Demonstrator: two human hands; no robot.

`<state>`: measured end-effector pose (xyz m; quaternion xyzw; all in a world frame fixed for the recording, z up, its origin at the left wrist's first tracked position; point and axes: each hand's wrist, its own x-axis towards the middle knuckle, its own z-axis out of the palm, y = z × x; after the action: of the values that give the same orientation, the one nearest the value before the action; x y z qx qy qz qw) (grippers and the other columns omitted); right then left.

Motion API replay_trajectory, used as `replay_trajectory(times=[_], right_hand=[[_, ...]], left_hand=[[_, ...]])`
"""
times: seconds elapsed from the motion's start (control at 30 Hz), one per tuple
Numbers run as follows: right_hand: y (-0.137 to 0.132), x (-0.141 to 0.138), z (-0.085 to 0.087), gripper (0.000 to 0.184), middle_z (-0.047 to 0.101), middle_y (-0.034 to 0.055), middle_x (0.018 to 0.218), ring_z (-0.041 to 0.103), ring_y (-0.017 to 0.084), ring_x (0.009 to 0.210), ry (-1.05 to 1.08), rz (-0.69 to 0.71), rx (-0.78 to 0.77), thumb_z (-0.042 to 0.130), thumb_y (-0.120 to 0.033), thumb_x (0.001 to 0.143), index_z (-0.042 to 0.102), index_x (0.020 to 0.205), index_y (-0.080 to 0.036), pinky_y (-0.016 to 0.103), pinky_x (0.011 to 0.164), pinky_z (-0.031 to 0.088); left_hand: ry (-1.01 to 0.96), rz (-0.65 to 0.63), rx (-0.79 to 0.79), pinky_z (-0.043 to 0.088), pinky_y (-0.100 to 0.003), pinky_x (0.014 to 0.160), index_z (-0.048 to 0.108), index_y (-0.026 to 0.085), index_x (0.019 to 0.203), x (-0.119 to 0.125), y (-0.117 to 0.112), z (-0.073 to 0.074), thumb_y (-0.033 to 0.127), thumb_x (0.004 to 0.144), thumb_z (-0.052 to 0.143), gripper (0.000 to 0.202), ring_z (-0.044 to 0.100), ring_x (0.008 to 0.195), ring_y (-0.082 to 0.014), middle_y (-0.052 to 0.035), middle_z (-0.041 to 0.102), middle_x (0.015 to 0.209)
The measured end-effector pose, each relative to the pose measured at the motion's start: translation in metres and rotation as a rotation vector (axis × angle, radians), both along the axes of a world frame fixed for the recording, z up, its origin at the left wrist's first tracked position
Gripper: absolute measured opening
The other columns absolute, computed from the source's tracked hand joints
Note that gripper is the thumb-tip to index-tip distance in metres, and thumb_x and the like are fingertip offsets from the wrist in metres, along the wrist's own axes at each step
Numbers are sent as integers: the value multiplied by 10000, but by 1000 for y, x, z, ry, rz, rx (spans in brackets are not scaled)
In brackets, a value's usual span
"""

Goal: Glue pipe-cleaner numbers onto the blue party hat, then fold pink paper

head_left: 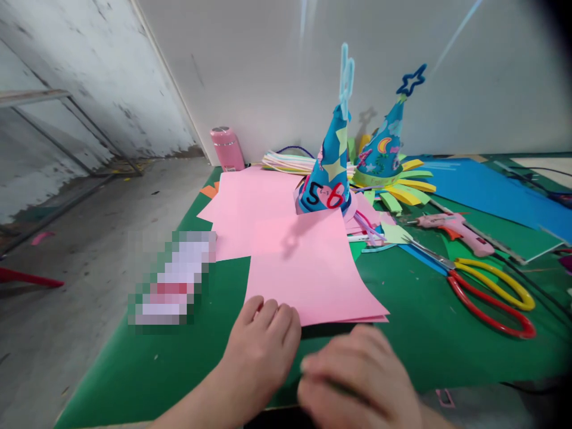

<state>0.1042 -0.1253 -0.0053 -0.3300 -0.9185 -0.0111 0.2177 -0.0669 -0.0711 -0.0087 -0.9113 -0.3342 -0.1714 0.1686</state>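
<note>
Sheets of pink paper (299,280) lie in an overlapping spread on the green table, and the nearest sheet has its front edge slightly raised, with a shadow under it. My left hand (266,339) is closed at the near left corner of that sheet, its fingers curled over the paper. Lower and to the right, my right hand (357,375) is somewhat blurred, fingers bent and pressed together, apart from the paper; whatever it holds, if anything, is hidden. Behind the sheets stands a blue cone hat (328,164) bearing the digits 5 and 6.
A second cone hat (386,143) with a star stands behind right. Scissors (487,298) with red and yellow handles and a pink glue gun (456,229) lie at right. A pink bottle (227,149) stands back left; a pixelated item (179,280) sits by the left edge.
</note>
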Motion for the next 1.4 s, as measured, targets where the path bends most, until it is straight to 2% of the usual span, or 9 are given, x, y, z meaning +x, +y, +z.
replay_trajectory(times=[0.1, 0.27, 0.5, 0.6, 0.7, 0.87, 1.07, 1.23, 1.4], right_hand=[[24, 27, -12, 253, 621, 44, 983, 528, 196, 909, 149, -213, -41, 490, -210, 827, 565, 1066, -244, 373, 771, 355], [32, 42, -32, 196, 641, 2, 839, 516, 147, 793, 131, -165, -179, 472, -170, 848, 600, 968, -258, 317, 722, 307], [31, 46, -32, 207, 621, 19, 866, 503, 151, 794, 80, -195, -228, 459, -172, 859, 581, 1007, -249, 302, 696, 305], [34, 48, -30, 188, 621, 17, 842, 504, 144, 763, 101, -188, -205, 460, -171, 859, 592, 974, -241, 289, 671, 304], [41, 50, -26, 172, 617, 21, 816, 509, 145, 739, 106, -192, -227, 450, -185, 863, 604, 926, -227, 283, 642, 301], [55, 59, -14, 136, 604, 5, 843, 522, 145, 773, 22, -202, -473, 465, -237, 858, 600, 867, -233, 272, 657, 323], [60, 61, 0, 143, 586, -19, 773, 527, 114, 713, 14, -154, -732, 464, -224, 854, 585, 777, -217, 224, 631, 360], [63, 60, 1, 167, 621, -6, 815, 547, 137, 742, 41, -236, -777, 437, -270, 862, 595, 889, -224, 240, 651, 386], [66, 62, -2, 198, 643, -17, 916, 574, 147, 803, 80, -296, -797, 426, -303, 859, 575, 982, -257, 254, 700, 402]], left_hand=[[7, -34, -16, 368, -373, 686, 597, 129, 799, 4, -10, -11, 77, 788, 354, 249, 515, 673, -187, -61, 590, 724], [15, -23, -95, 381, -378, 704, 590, 140, 859, 3, -15, -21, 97, 772, 421, 195, 518, 696, -187, -54, 595, 753], [18, 7, -152, 382, -390, 745, 583, 143, 879, -6, -20, -32, 105, 754, 467, 174, 519, 768, -207, -65, 597, 801], [38, 38, -241, 400, -353, 679, 584, 159, 808, -6, -16, -27, 102, 767, 460, 143, 520, 713, -190, -49, 583, 736], [80, 97, -414, 406, -317, 604, 583, 172, 723, -5, -8, -11, 107, 789, 430, 178, 516, 643, -174, -36, 572, 678], [117, 180, -689, 412, -333, 638, 591, 167, 698, -3, 7, 10, 165, 841, 345, 284, 543, 669, -181, -50, 594, 710], [49, 208, -895, 379, -274, 618, 566, 170, 664, -7, 19, 9, 251, 841, 368, 277, 545, 644, -157, -23, 601, 669], [49, 224, -972, 318, -225, 527, 515, 179, 598, -8, 33, 8, 296, 806, 433, 252, 497, 545, -127, 17, 551, 567], [107, 205, -948, 263, -222, 479, 458, 184, 566, -8, 42, 9, 329, 806, 437, 281, 447, 494, -119, 33, 497, 522]])
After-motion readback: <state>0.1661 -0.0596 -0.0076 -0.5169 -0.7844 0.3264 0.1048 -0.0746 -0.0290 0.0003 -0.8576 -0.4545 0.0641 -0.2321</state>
